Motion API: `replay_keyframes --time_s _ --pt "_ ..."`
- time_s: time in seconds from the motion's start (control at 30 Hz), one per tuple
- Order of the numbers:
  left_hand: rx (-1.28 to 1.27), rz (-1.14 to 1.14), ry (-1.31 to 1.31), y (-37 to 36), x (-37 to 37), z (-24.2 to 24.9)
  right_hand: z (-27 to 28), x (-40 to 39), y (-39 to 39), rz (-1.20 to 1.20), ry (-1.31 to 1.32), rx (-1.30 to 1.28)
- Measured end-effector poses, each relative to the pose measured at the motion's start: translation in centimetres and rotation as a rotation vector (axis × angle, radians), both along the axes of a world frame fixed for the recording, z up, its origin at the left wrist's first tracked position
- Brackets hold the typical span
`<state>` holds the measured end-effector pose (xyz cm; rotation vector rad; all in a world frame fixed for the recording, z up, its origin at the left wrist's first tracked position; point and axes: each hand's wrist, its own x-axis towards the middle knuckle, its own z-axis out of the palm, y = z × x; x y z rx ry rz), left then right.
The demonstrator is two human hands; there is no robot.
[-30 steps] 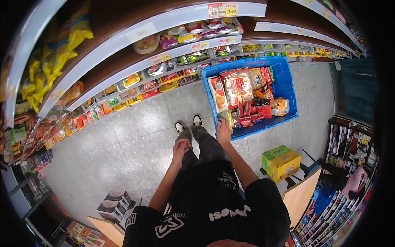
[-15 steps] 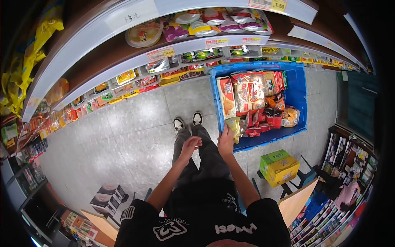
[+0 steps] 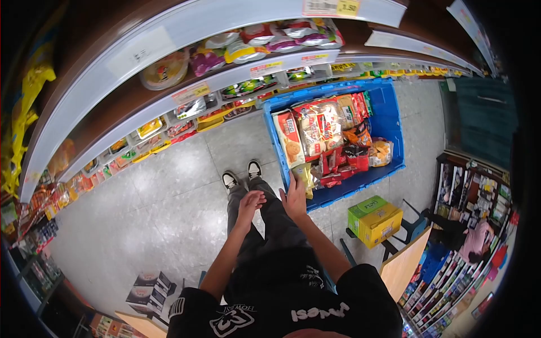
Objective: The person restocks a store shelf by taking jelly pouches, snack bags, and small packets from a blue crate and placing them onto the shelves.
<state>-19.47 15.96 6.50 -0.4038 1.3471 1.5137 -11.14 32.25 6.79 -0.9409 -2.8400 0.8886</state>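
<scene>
A blue plastic crate [image 3: 401, 132] stands on the floor ahead and to the right, filled with packaged snacks. Inside it lie a red-and-white biscuit package [image 3: 289, 138], a large clear-and-red bag [image 3: 320, 128], several small red packets [image 3: 342, 163] and a yellowish bag [image 3: 305, 178] in the near left corner. My right hand [image 3: 294, 198] is beside that corner, fingers stretched and apart, fingertips right at the crate's rim. In front of my legs hovers my left hand [image 3: 249, 207], its fingers loosely extended toward the right, with nothing in it.
Shelves of snacks with a price-tag rail [image 3: 191, 93] curve across the front and left. A green-and-yellow carton [image 3: 375, 221] sits right of me, near a wooden board [image 3: 407, 265]. Stacked boxes [image 3: 147, 294] stand behind left. Another person [image 3: 476, 242] is at the far right shelves.
The view has turned so that the crate and shelves sit further left. My right hand's fingers have spread beside the crate rim. My left hand stays in front of my legs.
</scene>
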Motion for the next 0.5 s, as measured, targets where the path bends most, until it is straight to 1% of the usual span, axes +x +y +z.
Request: replay_keyframes --time_s 0.03,0.07,0.13,0.17,0.2,0.23,0.3,0.37,0.43,0.47,0.5 --pt "0.004 -0.016 -0.001 -0.4 -0.2 -0.1 0.8 -0.7 0.2 0.0 0.054 0.038" --pt "-0.022 0.0 0.012 -0.8 -0.4 -0.1 1.4 -1.7 1.0 -0.056 0.111 0.0" --pt "-0.084 0.01 0.048 -1.6 -0.8 0.3 3.2 -5.1 3.3 -0.067 0.272 0.136" --pt "-0.086 0.002 0.047 -1.9 -1.1 0.4 5.2 -7.7 4.7 -0.029 0.374 0.172" --pt "-0.098 -0.017 0.116 -2.2 -1.4 0.6 7.7 -10.8 6.2 0.007 0.476 0.21" --pt "-0.106 -0.036 0.185 -2.4 -1.6 0.8 9.9 -14.0 7.7 0.02 0.563 0.293" --pt "-0.102 -0.057 0.216 -2.4 -2.2 1.5 14.2 -20.2 10.6 0.035 0.793 0.403" --pt "-0.115 -0.06 0.267 -2.4 -2.5 2.0 18.5 -25.1 12.9 0.06 0.872 0.535" --pt "-0.096 -0.049 0.267 -2.4 -2.6 2.6 20.2 -28.5 14.6 0.038 0.796 0.64" --pt "-0.077 -0.033 0.265 -2.4 -2.5 2.8 20.6 -29.3 14.9 0.038 0.797 0.641" --pt "-0.076 -0.032 0.266 -2.4 -2.3 2.8 21.0 -29.9 15.1 0.081 0.662 0.632"
